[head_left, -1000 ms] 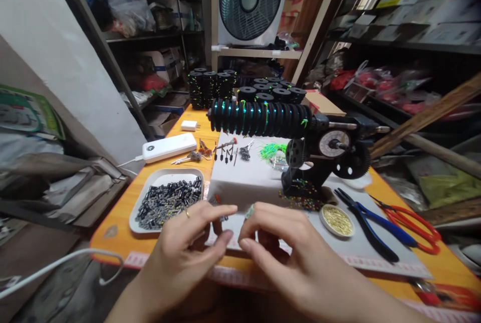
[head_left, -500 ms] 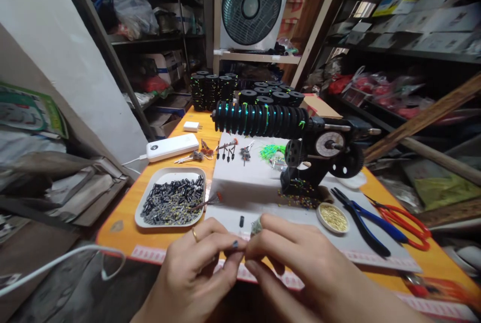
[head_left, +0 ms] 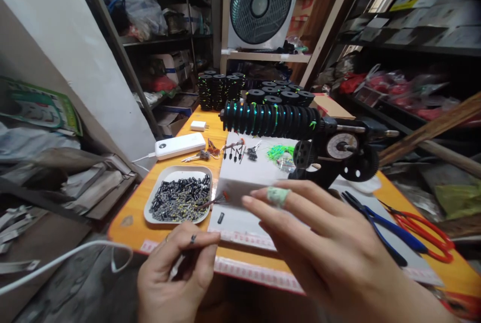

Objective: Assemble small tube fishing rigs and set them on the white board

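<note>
At the near edge of the table, my left hand (head_left: 180, 268) is closed, thumb and index fingertip pinched together. What sits between the tips is too small to make out. A small dark piece (head_left: 193, 238) shows against its index finger. My right hand (head_left: 323, 237) is raised over the white sheet (head_left: 244, 222), fingers stretched out and holding nothing visible; one finger wears a green wrap (head_left: 278, 195). Between the hands, a short black tube (head_left: 221, 218) lies on the sheet. Left of it stands a white tray (head_left: 148, 212) of small black and grey tubes.
A winding device with a row of black discs (head_left: 270, 118) stands behind the hands. Blue-handled pliers (head_left: 398, 230) and red-handled scissors (head_left: 424, 230) lie at right. A white power bank (head_left: 180, 146), small wired parts (head_left: 235, 148) and green strands (head_left: 281, 152) lie farther back.
My hands have come apart: the right lifted away up and to the right with fingers straightened, the left drew back leftward. The loose black tube now lies farther left and tilted. The view shifted slightly.
</note>
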Demonstrator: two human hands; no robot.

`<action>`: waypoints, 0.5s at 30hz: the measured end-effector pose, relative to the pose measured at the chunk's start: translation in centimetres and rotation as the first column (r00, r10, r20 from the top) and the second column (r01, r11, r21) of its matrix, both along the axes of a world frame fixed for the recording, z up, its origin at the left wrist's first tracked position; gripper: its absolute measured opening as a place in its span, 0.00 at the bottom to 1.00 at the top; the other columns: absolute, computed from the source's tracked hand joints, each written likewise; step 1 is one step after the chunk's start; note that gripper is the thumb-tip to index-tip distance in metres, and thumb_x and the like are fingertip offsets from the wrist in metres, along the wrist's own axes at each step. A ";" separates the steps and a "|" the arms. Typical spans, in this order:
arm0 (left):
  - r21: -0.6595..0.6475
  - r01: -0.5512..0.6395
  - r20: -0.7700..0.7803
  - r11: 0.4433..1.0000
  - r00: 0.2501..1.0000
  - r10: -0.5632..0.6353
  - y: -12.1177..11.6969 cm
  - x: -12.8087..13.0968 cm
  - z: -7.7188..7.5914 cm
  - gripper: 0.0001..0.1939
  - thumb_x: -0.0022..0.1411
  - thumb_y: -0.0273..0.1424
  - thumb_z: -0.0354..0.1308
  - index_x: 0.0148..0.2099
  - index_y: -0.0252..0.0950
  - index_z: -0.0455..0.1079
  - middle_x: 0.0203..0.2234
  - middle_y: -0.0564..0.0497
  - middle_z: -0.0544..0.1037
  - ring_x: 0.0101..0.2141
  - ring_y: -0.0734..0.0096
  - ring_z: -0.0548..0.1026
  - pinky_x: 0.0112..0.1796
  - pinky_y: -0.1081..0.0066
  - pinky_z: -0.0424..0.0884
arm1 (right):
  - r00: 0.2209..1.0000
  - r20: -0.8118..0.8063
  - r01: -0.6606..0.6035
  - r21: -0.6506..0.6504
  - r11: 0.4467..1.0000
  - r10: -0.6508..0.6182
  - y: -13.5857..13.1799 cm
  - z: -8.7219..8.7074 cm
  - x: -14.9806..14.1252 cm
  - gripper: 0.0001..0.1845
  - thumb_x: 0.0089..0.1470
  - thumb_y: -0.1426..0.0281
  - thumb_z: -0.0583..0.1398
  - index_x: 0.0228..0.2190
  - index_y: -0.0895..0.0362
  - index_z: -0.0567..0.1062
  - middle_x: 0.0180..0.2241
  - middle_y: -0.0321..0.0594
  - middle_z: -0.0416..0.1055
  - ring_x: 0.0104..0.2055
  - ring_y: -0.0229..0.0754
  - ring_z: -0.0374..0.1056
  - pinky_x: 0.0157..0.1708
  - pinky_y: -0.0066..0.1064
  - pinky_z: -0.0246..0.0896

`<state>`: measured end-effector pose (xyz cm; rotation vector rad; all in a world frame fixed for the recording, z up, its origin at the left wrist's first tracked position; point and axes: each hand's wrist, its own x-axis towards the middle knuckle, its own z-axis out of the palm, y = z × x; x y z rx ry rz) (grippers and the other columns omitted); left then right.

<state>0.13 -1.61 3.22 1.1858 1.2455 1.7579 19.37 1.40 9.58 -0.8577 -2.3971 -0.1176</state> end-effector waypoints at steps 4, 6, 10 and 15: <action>-0.098 -0.056 0.167 0.994 0.983 0.072 -0.2 0.1 -0.5 0.06 0.51 0.28 0.72 0.28 0.45 0.79 0.23 0.59 0.74 0.26 0.77 0.72 0.28 0.83 0.69 | 0.957 -0.132 -0.278 -0.166 0.946 0.258 1.2 -0.1 -3.1 0.22 0.65 0.78 0.50 0.59 0.66 0.63 0.50 0.53 0.74 0.54 0.46 0.69 0.53 0.33 0.67; -0.131 -0.070 0.244 0.989 0.964 0.101 -0.1 -0.2 -0.8 0.07 0.49 0.30 0.74 0.27 0.44 0.79 0.24 0.59 0.75 0.26 0.79 0.71 0.27 0.84 0.68 | 0.927 -0.206 -0.353 -0.204 0.913 0.312 2.0 -1.2 -4.1 0.17 0.66 0.75 0.54 0.55 0.66 0.66 0.47 0.53 0.75 0.52 0.45 0.69 0.53 0.34 0.67; -0.147 0.054 0.381 0.988 0.924 0.006 0.5 -0.5 -0.5 0.10 0.47 0.38 0.76 0.26 0.41 0.79 0.22 0.58 0.74 0.20 0.83 0.64 0.22 0.85 0.65 | 0.925 -0.251 -0.336 -0.195 0.922 0.284 2.8 -2.6 -4.4 0.06 0.64 0.76 0.57 0.39 0.59 0.75 0.32 0.42 0.72 0.36 0.40 0.67 0.35 0.28 0.65; -0.322 0.211 0.604 0.923 0.797 0.028 1.0 0.6 0.8 0.17 0.44 0.41 0.77 0.33 0.40 0.77 0.16 0.60 0.67 0.17 0.85 0.59 0.19 0.85 0.60 | 0.919 -0.325 -0.285 -0.162 0.945 0.221 2.5 -2.9 -3.8 0.09 0.61 0.79 0.56 0.34 0.59 0.77 0.25 0.35 0.61 0.26 0.37 0.55 0.23 0.27 0.51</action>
